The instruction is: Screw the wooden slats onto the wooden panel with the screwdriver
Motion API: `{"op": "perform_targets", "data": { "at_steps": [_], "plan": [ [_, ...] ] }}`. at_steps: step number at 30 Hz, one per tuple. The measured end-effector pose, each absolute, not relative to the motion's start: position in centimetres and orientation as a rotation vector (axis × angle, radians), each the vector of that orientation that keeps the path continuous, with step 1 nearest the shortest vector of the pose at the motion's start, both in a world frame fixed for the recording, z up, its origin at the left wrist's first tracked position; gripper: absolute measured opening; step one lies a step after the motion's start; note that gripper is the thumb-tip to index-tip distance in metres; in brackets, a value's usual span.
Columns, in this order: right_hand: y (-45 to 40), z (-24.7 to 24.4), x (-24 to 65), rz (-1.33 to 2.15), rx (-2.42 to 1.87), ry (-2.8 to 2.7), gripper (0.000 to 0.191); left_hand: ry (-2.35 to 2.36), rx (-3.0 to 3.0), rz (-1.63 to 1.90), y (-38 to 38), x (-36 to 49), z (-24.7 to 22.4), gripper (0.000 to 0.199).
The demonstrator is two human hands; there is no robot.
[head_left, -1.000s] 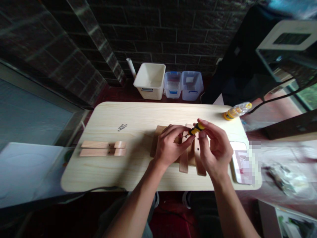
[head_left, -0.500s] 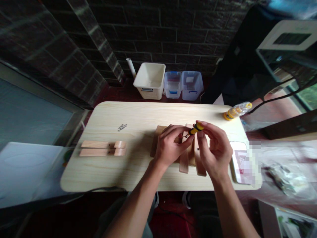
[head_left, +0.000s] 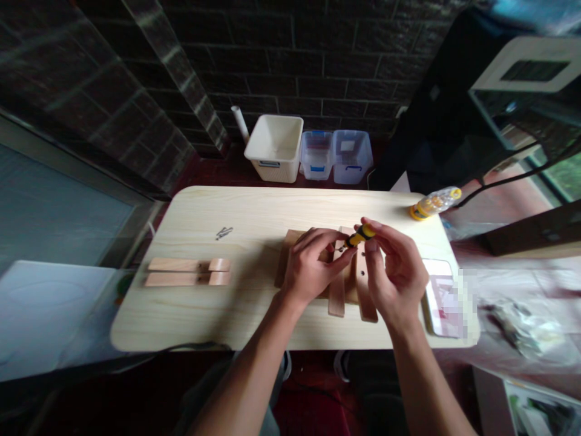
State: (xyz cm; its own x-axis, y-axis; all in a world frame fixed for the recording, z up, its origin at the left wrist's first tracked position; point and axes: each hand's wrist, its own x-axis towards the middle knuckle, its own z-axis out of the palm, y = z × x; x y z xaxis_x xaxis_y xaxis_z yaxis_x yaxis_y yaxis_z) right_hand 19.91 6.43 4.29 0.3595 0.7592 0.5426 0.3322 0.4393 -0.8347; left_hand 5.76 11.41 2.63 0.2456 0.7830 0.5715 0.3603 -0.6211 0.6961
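Note:
A yellow and black screwdriver (head_left: 362, 234) slants over the wooden assembly, its handle end between the thumb and fingers of my right hand (head_left: 396, 269). My left hand (head_left: 313, 266) is closed around the screwdriver's lower end, near a small screw at the wooden strip. Beneath my hands lies a wooden board (head_left: 285, 257), largely covered. Two wooden strips, the left one (head_left: 337, 295) and the right one (head_left: 367, 297), lie across it and stick out toward me. Dark holes show in the right strip.
Several screws (head_left: 224, 232) and two wooden pieces (head_left: 186, 272) lie on the left of the table (head_left: 254, 209). A clear bottle with yellow ends (head_left: 436, 203) and a phone (head_left: 440, 297) are at the right. Behind stand a cream bin (head_left: 276, 145) and two plastic boxes (head_left: 318, 154).
My right fingers have shifted slightly up and right around the screwdriver handle. My left hand stays almost in place.

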Motion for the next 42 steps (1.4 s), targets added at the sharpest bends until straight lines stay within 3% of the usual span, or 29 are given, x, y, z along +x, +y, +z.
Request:
{"op": "perform_targets", "data": {
  "at_steps": [19,37,42],
  "plan": [
    [6.5,4.2,20.1,0.356,-1.143,-1.224,0.027,1.012,2.107,1.361,11.4,5.8,2.8,0.012],
    [6.7,4.5,20.3,0.347,-1.157,-1.234,0.029,1.012,2.189,1.075,12.2,4.4,1.8,0.015],
    [6.6,4.3,20.3,0.355,-1.145,-1.223,0.028,1.067,2.247,1.020,12.3,4.3,1.2,0.008]
  ]
}}
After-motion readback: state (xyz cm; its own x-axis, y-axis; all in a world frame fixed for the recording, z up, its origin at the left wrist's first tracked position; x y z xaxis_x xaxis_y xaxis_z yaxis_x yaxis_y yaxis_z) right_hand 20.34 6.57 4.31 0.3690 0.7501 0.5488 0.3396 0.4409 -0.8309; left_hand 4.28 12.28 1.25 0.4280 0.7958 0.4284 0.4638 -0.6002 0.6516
